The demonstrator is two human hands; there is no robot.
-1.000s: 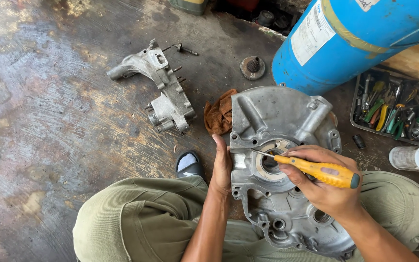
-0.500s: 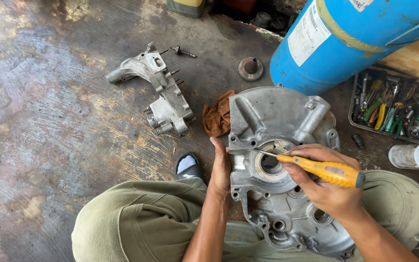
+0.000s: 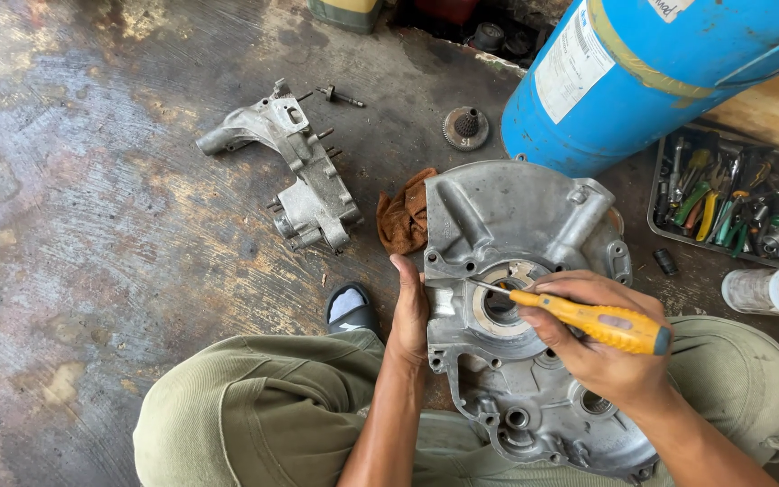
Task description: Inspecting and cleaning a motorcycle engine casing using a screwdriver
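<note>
Since the earlier frames little had shifted: the screwdriver's tip had stayed at the round bore, and the whole scene had slid only slightly in the head view as the camera moved.

In the head view, the left hand [image 3: 409, 311] lay flat against the left edge of the engine case half [image 3: 520, 298], at about nine o'clock from the bore, fingers extended and pressed to the casting rather than curled round anything. The right hand [image 3: 601, 347] was wrapped closed around the yellow-handled screwdriver [image 3: 588, 317], whose thin shaft pointed toward ten o'clock and met the bearing seat [image 3: 500, 307] near the case's middle. The case rested across the person's lap, over olive trousers [image 3: 254, 406].

The casting looked heavy, rigid metal with a greasy sheen, so it would probably slip under a loose palm; its thick outer rim and ribbed bosses seemed the soundest places to hold it, away from the machined bore.

At eleven o'clock from the case a second casing piece [image 3: 304, 176] lay on the concrete floor [image 3: 92, 225], a brown rag [image 3: 405, 216] between them. A small gear [image 3: 465, 128] sat at twelve, a blue cylinder [image 3: 642, 72] at one, a tool tray [image 3: 732, 203] at two, and a white tub [image 3: 773, 291] at three
</note>
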